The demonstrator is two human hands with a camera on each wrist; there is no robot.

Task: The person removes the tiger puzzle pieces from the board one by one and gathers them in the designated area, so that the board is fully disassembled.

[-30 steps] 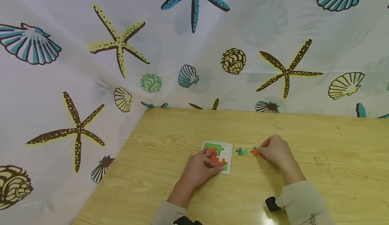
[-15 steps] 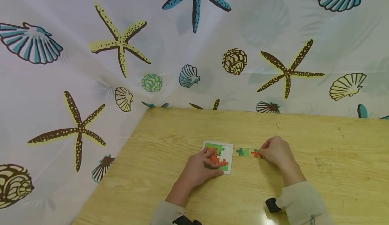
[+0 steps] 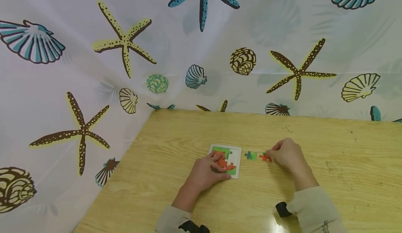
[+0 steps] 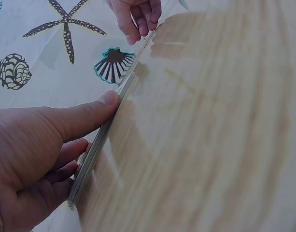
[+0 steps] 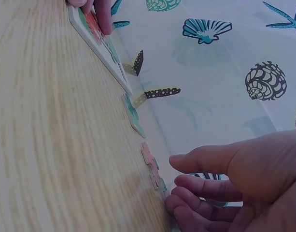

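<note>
A small jigsaw puzzle in a white-framed tray lies on the wooden table, partly filled with green and orange pieces. My left hand rests over its left and front side, fingers on the pieces and thumb along the near edge. A green and teal puzzle piece lies just right of the tray. Beside that is a red-orange puzzle piece, with my right hand at its right end. The right wrist view shows the right thumb and loosely bent fingers close to this piece, with a gap between them.
The light wooden table extends around the puzzle. A white cloth printed with starfish and shells hangs behind and to the left. Black bands with cameras sit at the wrists.
The right fingertips have drawn slightly back, so more of the red-orange piece shows. The left hand stays on the tray. The head view has tilted slightly.
</note>
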